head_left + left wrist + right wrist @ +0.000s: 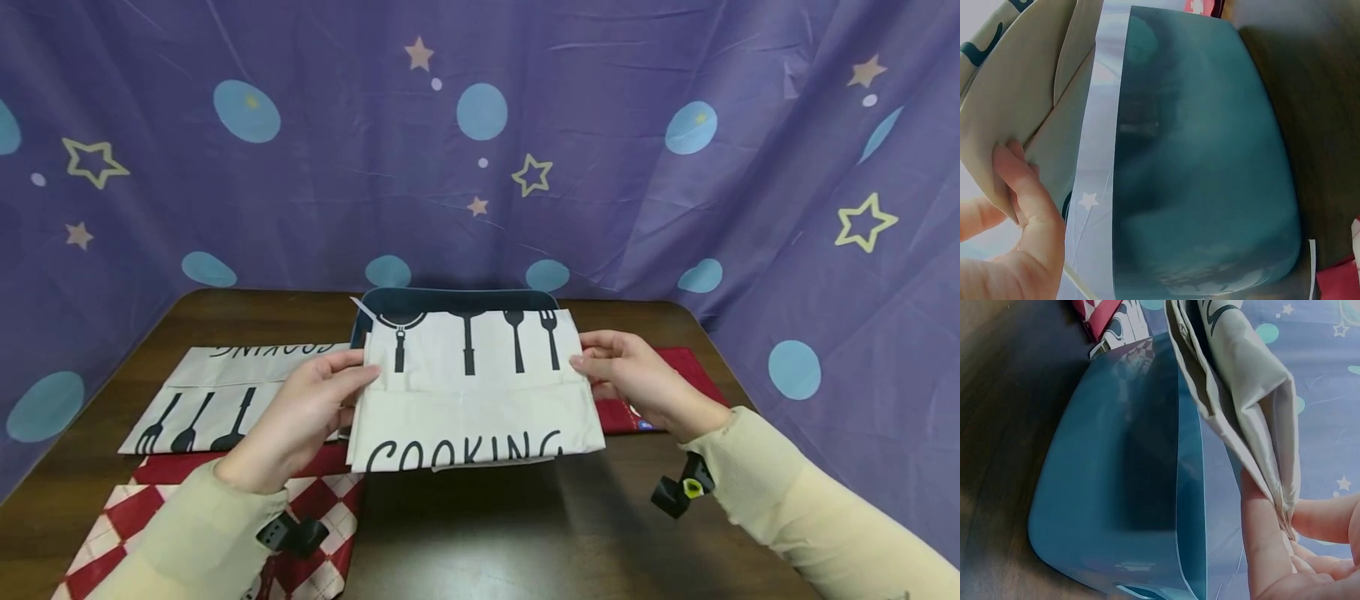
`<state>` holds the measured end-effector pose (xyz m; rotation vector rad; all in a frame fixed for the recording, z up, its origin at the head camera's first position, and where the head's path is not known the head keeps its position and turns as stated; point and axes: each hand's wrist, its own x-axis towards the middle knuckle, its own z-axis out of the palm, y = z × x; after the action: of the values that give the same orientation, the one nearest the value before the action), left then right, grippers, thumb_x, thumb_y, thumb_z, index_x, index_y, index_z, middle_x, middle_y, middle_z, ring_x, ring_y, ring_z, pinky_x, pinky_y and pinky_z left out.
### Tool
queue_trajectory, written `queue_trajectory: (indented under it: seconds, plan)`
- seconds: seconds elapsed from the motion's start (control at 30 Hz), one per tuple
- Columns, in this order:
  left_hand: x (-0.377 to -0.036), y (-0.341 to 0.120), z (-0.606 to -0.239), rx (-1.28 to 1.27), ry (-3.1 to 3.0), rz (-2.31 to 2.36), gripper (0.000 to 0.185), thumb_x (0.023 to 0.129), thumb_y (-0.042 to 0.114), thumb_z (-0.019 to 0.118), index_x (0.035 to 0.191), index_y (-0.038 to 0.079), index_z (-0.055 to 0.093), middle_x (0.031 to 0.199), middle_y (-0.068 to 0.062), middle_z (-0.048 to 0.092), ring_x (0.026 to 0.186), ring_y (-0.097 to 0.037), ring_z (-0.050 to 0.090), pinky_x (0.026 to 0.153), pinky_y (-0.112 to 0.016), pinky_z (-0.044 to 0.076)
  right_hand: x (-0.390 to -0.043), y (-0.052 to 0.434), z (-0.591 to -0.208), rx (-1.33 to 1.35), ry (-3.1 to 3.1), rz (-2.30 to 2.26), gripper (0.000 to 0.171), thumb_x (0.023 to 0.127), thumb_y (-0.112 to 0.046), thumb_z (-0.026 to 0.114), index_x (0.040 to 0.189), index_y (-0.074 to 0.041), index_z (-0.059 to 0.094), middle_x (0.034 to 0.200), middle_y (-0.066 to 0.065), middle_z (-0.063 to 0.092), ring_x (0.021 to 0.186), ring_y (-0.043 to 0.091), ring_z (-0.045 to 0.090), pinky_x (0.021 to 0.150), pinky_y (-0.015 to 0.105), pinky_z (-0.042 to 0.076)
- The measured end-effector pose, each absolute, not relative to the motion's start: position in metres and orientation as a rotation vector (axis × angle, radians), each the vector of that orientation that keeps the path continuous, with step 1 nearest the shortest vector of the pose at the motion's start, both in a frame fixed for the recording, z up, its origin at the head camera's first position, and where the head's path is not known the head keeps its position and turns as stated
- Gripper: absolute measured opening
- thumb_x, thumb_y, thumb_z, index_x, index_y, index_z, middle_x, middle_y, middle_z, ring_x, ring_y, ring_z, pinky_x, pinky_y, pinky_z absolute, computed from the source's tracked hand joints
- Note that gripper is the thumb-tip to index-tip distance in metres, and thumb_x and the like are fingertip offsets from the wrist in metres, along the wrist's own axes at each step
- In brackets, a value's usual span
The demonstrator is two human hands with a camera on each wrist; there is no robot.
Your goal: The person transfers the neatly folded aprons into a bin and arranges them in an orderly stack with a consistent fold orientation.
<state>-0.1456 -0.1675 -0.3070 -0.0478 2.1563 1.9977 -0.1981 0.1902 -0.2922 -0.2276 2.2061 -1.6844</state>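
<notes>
Both hands hold a folded white apron (472, 392) up in front of me, printed with black utensils and the word COOKING. My left hand (311, 408) pinches its left side between thumb and fingers. On the right side, my right hand (637, 379) pinches the folded layers, which show stacked in the right wrist view (1250, 412). A thin white strap (363, 308) sticks out at the upper left corner. Behind and below the apron stands a dark teal plastic bin (1204, 150), mostly hidden by the cloth in the head view; its inside is out of sight.
Another folded white COOKING cloth (202, 400) lies on the brown table (465, 533) at left. Nearer me is a red-and-white checked cloth (337, 508), partly under my left sleeve. A red cloth (682, 371) lies behind my right hand. A purple patterned curtain (480, 167) hangs behind.
</notes>
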Motion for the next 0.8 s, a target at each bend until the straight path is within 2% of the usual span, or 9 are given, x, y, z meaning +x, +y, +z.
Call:
queue_trajectory:
  seconds: [0.33, 0.53, 0.63, 0.8]
  plan:
    - [-0.152, -0.169, -0.305, -0.068, 2.206, 1.957, 0.05, 0.102, 0.024, 0.054, 0.143, -0.004, 0.044, 0.11, -0.004, 0.066, 0.086, -0.008, 0.066, 0.077, -0.028, 0.06, -0.205, 0.186, -0.293, -0.229, 2.214, -1.686, 0.051, 0.099, -0.009, 0.056, 0.141, 0.012, 0.037, 0.102, 0.008, 0.064, 0.08, 0.012, 0.068, 0.075, 0.031, 0.061]
    - [-0.157, -0.17, -0.3, -0.089, 2.233, 1.933, 0.052, 0.102, 0.027, 0.055, 0.145, -0.001, 0.043, 0.128, -0.015, 0.061, 0.089, -0.008, 0.067, 0.08, -0.026, 0.06, -0.21, 0.181, -0.289, -0.193, 2.242, -1.663, 0.052, 0.1, -0.01, 0.055, 0.143, 0.011, 0.036, 0.107, 0.013, 0.063, 0.08, 0.012, 0.066, 0.076, 0.031, 0.061]
    - [-0.159, -0.171, -0.298, -0.092, 2.247, 1.923, 0.052, 0.102, 0.027, 0.054, 0.145, -0.001, 0.044, 0.123, -0.013, 0.063, 0.088, -0.008, 0.067, 0.078, -0.026, 0.06, -0.212, 0.18, -0.288, -0.176, 2.244, -1.655, 0.052, 0.1, -0.011, 0.055, 0.144, 0.01, 0.036, 0.111, 0.016, 0.061, 0.081, 0.013, 0.066, 0.077, 0.03, 0.061]
    - [-0.164, -0.171, -0.295, -0.086, 2.254, 1.926, 0.051, 0.102, 0.026, 0.054, 0.144, -0.003, 0.044, 0.106, 0.001, 0.067, 0.084, -0.006, 0.067, 0.076, -0.026, 0.06, -0.215, 0.179, -0.287, -0.166, 2.251, -1.657, 0.051, 0.1, -0.01, 0.055, 0.143, 0.01, 0.037, 0.111, 0.016, 0.061, 0.08, 0.013, 0.065, 0.076, 0.03, 0.061]
